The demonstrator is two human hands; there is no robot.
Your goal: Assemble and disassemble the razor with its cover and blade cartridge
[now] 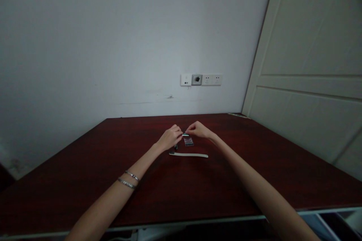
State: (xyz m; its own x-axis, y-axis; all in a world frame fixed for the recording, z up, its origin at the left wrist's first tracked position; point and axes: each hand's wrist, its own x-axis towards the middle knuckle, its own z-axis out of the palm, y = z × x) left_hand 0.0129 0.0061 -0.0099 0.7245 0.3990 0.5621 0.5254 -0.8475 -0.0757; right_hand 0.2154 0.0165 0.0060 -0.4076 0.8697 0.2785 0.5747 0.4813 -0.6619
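Over the far middle of the table, my left hand [170, 136] is closed, its fingertips pinching one end of a small flat piece with a pale, teal-tinged face [185, 134]. From the other side, my right hand [198, 129] is closed, thumb and fingers together at the piece's right end. Its kind is too small to make out. Just below it lies a small clear plastic packet [189, 142] with something dark or reddish inside. Nearer me rests a long, thin whitish strip [190, 154] with a dark left end. A little dark object [175, 147] shows beneath my left hand, partly hidden.
The dark red wooden table [85, 180] runs back to a pale wall. Wall sockets [212, 80] sit above its far edge. At the right stands a white panelled door [311, 64]. A flat pale strip [239, 115] lies in the far right corner.
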